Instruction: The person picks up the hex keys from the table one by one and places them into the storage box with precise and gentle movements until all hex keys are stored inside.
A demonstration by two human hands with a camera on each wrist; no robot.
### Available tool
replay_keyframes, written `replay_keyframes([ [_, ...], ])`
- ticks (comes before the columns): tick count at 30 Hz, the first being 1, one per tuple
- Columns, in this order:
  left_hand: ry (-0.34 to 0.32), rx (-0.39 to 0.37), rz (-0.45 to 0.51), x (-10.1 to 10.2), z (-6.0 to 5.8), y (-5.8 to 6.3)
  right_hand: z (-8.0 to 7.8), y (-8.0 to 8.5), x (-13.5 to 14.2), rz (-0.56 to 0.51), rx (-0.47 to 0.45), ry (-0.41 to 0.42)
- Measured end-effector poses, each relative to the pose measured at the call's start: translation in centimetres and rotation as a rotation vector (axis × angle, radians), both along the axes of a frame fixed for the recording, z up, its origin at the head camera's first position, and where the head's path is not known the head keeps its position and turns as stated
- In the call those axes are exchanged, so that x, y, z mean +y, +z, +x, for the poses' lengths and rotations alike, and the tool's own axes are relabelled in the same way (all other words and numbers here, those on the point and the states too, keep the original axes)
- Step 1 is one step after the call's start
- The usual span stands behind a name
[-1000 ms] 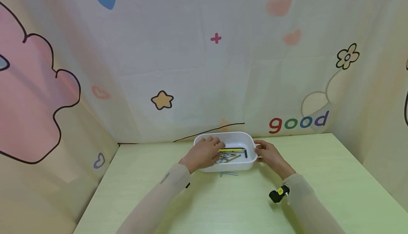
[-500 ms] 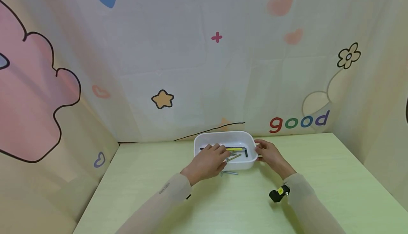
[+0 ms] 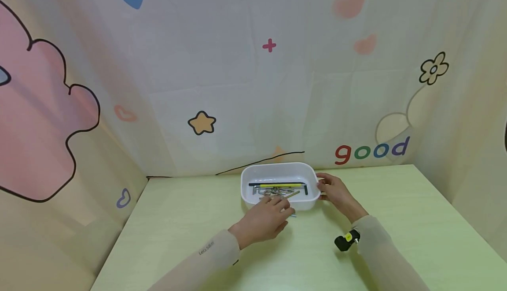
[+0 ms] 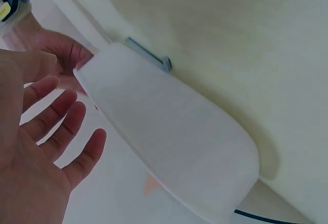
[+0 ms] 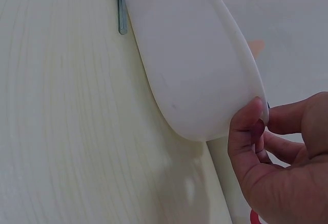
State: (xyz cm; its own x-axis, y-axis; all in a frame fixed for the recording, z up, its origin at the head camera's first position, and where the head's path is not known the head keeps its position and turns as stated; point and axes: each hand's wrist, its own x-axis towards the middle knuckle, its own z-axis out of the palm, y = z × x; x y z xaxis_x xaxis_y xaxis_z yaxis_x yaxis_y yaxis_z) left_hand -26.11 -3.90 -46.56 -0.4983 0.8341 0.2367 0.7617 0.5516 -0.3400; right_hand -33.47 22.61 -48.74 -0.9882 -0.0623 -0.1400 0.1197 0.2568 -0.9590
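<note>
A white plastic box (image 3: 247, 194) stands near the back of the table. My right hand (image 3: 338, 197) pinches its right end, thumb and fingers at the rim, as the right wrist view shows. Just in front of the box hovers my left hand (image 3: 264, 220), its fingers loosely bent and spread, holding nothing. Inside lie several silver hex keys (image 3: 277, 190), a long black and yellow rod (image 3: 283, 186) and a brass-coloured stick (image 3: 292, 194). A silver hex key (image 4: 148, 54) lies on the table along the box's front; in the head view my left hand mostly covers it.
Pale green tabletop (image 3: 178, 229) extends around the box. Behind it hangs a printed cloth (image 3: 222, 71), close to the box's back. A black wrist camera (image 3: 347, 240) sits on my right sleeve.
My left hand has drawn out of the box towards me, uncovering the hex keys inside. It now covers most of the hex key on the table. My right hand stays at the box's end.
</note>
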Motion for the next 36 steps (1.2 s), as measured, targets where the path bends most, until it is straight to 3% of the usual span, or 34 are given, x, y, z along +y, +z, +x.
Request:
replay_keyframes([
  [6, -0.020, -0.019, -0.034, 0.2, 0.7, -1.0, 0.0, -0.1, -0.1, -0.004, -0.006, -0.003],
  [14, -0.012, -0.024, -0.052, 0.4, 0.6, -1.9, -0.1, 0.0, 0.0, 0.011, -0.019, -0.011],
  [28, 0.063, -0.161, -0.080, 1.5, -0.1, -3.4, 0.1, 0.1, 0.0, 0.007, -0.024, -0.006],
  [36, 0.092, -0.159, -0.092, 1.9, -0.3, -4.1, 0.1, 0.1, 0.0, 0.012, -0.025, -0.010],
])
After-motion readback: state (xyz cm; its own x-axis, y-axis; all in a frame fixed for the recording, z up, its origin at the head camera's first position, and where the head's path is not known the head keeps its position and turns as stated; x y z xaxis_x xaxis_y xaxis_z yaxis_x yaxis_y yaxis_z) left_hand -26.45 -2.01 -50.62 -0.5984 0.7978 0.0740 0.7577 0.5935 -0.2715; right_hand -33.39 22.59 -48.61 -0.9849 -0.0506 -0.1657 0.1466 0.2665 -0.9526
